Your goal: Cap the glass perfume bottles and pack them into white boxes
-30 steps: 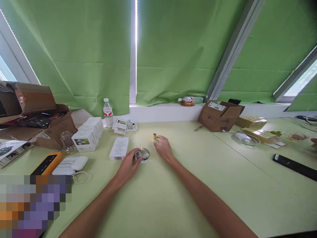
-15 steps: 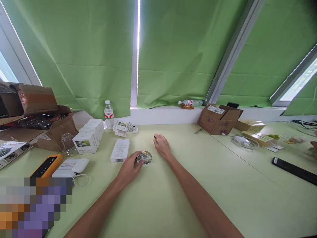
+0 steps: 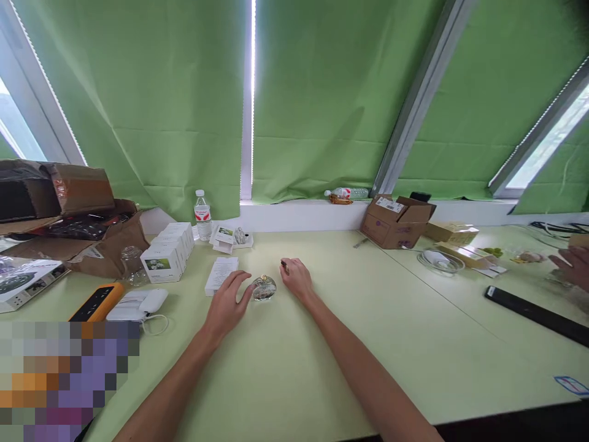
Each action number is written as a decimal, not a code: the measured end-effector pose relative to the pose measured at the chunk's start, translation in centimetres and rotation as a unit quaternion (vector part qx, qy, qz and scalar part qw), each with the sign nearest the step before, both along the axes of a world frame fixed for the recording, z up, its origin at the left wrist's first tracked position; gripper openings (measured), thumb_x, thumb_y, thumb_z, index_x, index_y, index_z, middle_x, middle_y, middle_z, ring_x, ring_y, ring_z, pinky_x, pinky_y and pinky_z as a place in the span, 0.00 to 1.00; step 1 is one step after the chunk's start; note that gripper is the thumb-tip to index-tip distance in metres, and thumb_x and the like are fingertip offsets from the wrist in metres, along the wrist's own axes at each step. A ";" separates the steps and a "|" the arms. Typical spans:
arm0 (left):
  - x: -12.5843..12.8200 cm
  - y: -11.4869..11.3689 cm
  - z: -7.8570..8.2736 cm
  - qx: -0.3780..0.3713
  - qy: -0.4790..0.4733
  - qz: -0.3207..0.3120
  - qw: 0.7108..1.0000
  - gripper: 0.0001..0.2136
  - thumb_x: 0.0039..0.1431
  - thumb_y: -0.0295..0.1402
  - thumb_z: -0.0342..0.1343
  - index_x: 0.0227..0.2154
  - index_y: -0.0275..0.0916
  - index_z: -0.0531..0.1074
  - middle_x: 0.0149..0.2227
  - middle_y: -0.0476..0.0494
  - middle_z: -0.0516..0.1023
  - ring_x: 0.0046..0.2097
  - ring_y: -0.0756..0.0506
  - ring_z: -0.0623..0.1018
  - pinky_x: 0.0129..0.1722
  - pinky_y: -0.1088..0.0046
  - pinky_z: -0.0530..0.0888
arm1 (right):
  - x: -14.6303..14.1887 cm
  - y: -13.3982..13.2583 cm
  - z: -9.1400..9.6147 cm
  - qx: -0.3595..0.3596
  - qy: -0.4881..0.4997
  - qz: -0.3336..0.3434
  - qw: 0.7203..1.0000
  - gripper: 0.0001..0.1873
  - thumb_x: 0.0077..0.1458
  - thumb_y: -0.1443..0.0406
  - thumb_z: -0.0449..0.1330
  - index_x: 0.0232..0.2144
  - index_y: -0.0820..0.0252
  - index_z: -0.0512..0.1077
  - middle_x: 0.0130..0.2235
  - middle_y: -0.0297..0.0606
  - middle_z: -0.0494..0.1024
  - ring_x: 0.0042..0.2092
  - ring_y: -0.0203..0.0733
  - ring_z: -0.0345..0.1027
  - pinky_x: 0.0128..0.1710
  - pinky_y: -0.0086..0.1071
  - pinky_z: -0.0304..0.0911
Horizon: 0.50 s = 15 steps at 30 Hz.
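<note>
A small rounded clear glass bottle with a gold-coloured neck stands upright on the pale green table. Just to its left is my left hand, thumb and fingers spread, with nothing held. The thumb tip comes very near the glass; whether it touches I cannot tell. Right of the bottle, my right hand is closed, its fingers curled around a small dark piece that shows only at the fingertips. Behind my left hand lies a white printed box, partly covered by the fingers.
White boxes stand in a row at the left, near a water bottle. An open carton sits at the back right. A long black bar lies at the right, where another person's hand shows.
My left hand has let go of the glass bottle and drawn back to the left, fingers opening. My right hand keeps its closed grip beside the bottle. The view has shifted slightly.
</note>
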State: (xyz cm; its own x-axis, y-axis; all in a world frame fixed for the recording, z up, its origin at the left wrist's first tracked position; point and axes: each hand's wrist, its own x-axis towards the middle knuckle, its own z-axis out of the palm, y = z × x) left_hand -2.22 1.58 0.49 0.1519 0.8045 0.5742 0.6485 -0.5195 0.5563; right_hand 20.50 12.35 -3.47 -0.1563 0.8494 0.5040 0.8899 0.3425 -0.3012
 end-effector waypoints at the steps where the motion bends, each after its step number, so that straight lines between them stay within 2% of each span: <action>1: -0.3 -0.3 0.4 0.015 0.006 0.013 1.000 0.12 0.64 0.40 0.47 0.45 0.43 0.70 0.50 0.43 0.73 0.50 0.43 0.74 0.50 0.66 0.70 | 0.1 -0.5 0.1 -0.001 0.001 0.002 1.000 0.15 0.60 0.67 0.52 0.49 0.59 0.70 0.44 0.44 0.78 0.50 0.46 0.67 0.48 0.36 0.61; 4: -1.1 -1.5 1.2 0.039 0.016 0.057 0.997 0.11 0.65 0.39 0.46 0.40 0.42 0.71 0.46 0.43 0.75 0.48 0.44 0.75 0.48 0.68 0.71 | 0.5 -2.1 0.2 -0.004 0.004 0.010 1.000 0.15 0.60 0.67 0.52 0.48 0.59 0.70 0.44 0.44 0.78 0.50 0.46 0.67 0.48 0.36 0.61; 7: -2.3 -3.2 1.2 0.049 0.044 0.114 0.991 0.11 0.64 0.38 0.47 0.40 0.42 0.72 0.46 0.43 0.76 0.46 0.43 0.76 0.46 0.68 0.72 | 1.2 -3.7 0.4 -0.006 0.005 0.020 1.000 0.14 0.60 0.67 0.52 0.48 0.59 0.70 0.44 0.43 0.78 0.49 0.46 0.68 0.48 0.35 0.61; 10: -4.1 -5.8 0.3 0.067 0.106 0.188 0.974 0.10 0.63 0.38 0.48 0.41 0.42 0.72 0.47 0.43 0.75 0.47 0.42 0.76 0.46 0.66 0.72 | 1.9 -5.1 0.6 -0.008 0.004 0.025 1.000 0.14 0.61 0.67 0.52 0.47 0.59 0.71 0.43 0.43 0.78 0.48 0.45 0.68 0.48 0.35 0.61; 12: -5.4 -7.8 -0.5 0.084 0.156 0.242 0.954 0.11 0.62 0.38 0.48 0.41 0.41 0.72 0.47 0.41 0.75 0.47 0.39 0.75 0.49 0.61 0.71 | 2.2 -5.7 0.7 -0.010 0.003 0.026 1.000 0.13 0.60 0.66 0.52 0.46 0.59 0.71 0.43 0.43 0.78 0.48 0.45 0.68 0.48 0.35 0.61; 15: -7.3 -11.1 -1.7 0.101 0.176 0.318 0.926 0.15 0.60 0.38 0.48 0.45 0.38 0.70 0.51 0.35 0.71 0.53 0.32 0.70 0.54 0.52 0.66 | 2.2 -6.1 0.8 -0.013 0.006 0.025 1.000 0.13 0.60 0.67 0.52 0.46 0.58 0.71 0.42 0.43 0.78 0.48 0.45 0.68 0.49 0.35 0.61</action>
State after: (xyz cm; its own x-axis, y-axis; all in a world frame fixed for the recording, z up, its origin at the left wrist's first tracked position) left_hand -9.54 -9.50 -1.26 -0.1094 0.6776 0.7273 0.9817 -0.0409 0.1857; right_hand 22.73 6.29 -2.64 -0.1925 0.8541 0.4832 0.8687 0.3773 -0.3208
